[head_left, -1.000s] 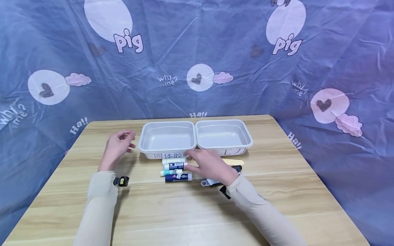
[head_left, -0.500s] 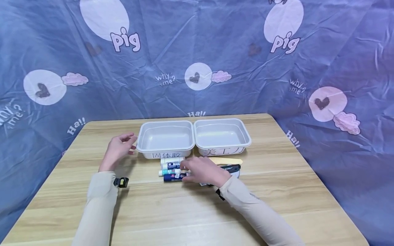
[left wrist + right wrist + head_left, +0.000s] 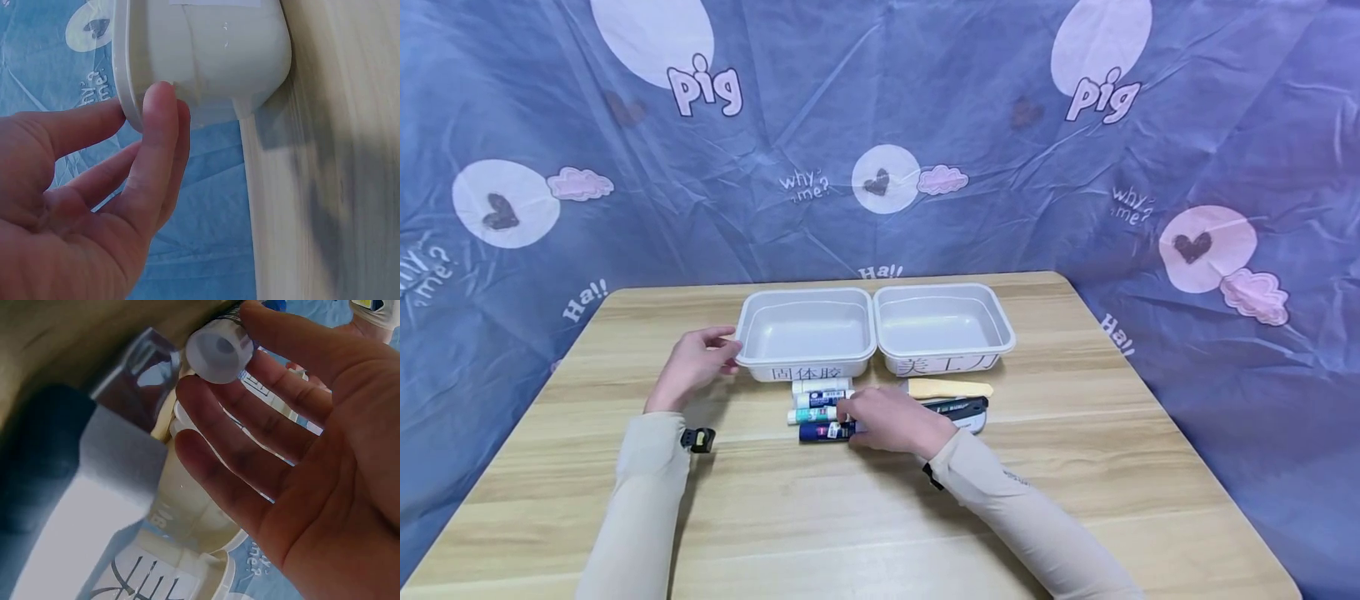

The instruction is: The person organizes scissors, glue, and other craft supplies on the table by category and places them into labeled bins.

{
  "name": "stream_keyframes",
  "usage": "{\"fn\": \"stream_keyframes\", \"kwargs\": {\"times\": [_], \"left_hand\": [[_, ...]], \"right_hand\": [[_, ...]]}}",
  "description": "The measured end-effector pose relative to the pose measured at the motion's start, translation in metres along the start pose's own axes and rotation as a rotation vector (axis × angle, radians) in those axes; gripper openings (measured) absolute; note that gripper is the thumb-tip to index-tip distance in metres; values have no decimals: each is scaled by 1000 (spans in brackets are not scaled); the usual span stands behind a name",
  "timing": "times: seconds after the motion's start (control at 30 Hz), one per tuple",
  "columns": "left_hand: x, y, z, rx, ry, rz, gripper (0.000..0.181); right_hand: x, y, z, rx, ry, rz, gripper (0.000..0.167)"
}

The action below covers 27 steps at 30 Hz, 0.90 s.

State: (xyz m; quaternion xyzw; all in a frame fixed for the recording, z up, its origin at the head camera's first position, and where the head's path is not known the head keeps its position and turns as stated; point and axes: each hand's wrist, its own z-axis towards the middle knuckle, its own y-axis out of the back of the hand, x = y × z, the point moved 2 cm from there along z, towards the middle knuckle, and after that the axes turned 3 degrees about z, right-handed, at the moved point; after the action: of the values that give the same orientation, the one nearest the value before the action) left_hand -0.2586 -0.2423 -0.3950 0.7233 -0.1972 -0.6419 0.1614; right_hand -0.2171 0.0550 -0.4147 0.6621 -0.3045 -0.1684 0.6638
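Observation:
In the head view, my right hand (image 3: 898,421) pinches the end of a dark blue glue stick (image 3: 823,432) between thumb and finger. The right wrist view shows its pale round end (image 3: 215,353) between them. Farther back lie a teal-and-white glue stick (image 3: 811,416), a white-and-blue one (image 3: 820,400) and a white one (image 3: 820,386). My left hand (image 3: 694,367) holds the left edge of the left white tub (image 3: 808,367); in the left wrist view, thumb and fingers meet at its rim (image 3: 122,75).
A second white tub (image 3: 947,363), also labelled, stands against the first. Before it lie a yellow utility knife (image 3: 951,389), a black one (image 3: 962,407) and a greyish one (image 3: 976,423), partly behind my right hand. A patterned blue cloth (image 3: 880,100) hangs behind the wooden table (image 3: 820,517).
My right hand has moved left and toward me, onto the dark blue glue stick's end. The left hand has come rightward to the tub's rim. The head view has shifted slightly.

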Motion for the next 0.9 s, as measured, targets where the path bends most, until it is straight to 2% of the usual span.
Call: {"fn": "stream_keyframes", "kwargs": {"times": [0.23, 0.37, 0.73, 0.9], "left_hand": [[-1, -1, 1, 2, -9, 5, 54], [-2, -1, 1, -1, -15, 5, 54], [-1, 0, 2, -17, -40, 73, 52], [0, -1, 2, -16, -39, 69, 51]], "right_hand": [[1, -2, 1, 25, -10, -4, 31], [-1, 0, 0, 24, -5, 33, 29], [-10, 18, -4, -88, 16, 94, 27], [-14, 24, -6, -148, 13, 97, 24]]}}
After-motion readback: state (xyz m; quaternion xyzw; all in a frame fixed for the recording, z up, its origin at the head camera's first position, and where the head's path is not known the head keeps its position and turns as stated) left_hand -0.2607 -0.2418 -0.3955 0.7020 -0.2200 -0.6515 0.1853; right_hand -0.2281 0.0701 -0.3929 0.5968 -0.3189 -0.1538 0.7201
